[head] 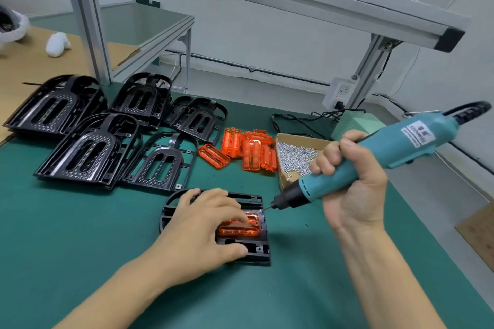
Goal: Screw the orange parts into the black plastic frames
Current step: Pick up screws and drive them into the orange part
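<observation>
The left hand [203, 224] lay with spread, nearly straight fingers on the black plastic frame [256, 251], its fingertips pressing the orange part [240, 231] seated under them, while the right hand [352, 181] gripped the teal electric screwdriver [374, 157], whose bit touched the part's corner just beside the left fingertips.

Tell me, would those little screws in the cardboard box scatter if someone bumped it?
Probably. The screws lie loose in a heap, and the cardboard box looks shallow and open-topped. A few already sit apart near its low front edge, so they likely roll easily. The box itself seems light enough to slide.
</observation>
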Tool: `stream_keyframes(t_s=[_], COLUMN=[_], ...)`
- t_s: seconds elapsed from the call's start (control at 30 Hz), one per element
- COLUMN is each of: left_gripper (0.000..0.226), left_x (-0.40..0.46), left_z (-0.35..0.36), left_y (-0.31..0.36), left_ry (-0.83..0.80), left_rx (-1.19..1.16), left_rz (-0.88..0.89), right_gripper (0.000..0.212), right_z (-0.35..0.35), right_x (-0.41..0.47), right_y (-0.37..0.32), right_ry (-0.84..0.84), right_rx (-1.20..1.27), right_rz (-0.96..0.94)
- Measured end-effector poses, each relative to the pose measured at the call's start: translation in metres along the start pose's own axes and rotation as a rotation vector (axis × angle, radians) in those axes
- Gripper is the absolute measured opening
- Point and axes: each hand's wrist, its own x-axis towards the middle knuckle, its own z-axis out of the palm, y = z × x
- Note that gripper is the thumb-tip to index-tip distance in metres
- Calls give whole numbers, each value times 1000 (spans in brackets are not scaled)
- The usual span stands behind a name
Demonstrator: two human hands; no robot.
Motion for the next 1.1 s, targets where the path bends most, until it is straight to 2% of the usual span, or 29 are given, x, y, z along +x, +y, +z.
stream_keyframes(t_s=[0.2,0.57,0.73,0.87,0.97,1.1], left_gripper=[46,45,45,45,44,42], left_x=[0,2,2,3,3,2], left_z=[7,8,9,10,10,10], left_y=[-4,-4,-3,-4,-4,-5], left_ry=[-73,-79,-81,-74,-70,-65], left_rx=[213,245,270,273,244,228], left_rz=[85,104,110,105,94,85], right_gripper=[22,19,22,14,9,11], right_z=[1,7,14,23,26,32], right_x=[-1,2,9,16,21,28], right_y=[7,14,17,20,20,24], right_ry=[-29,-115,-271,-499,-650,-659], right_rx=[-94,-198,-304,-338,-331,-363], right_rz=[58,84,98,115,201,257])
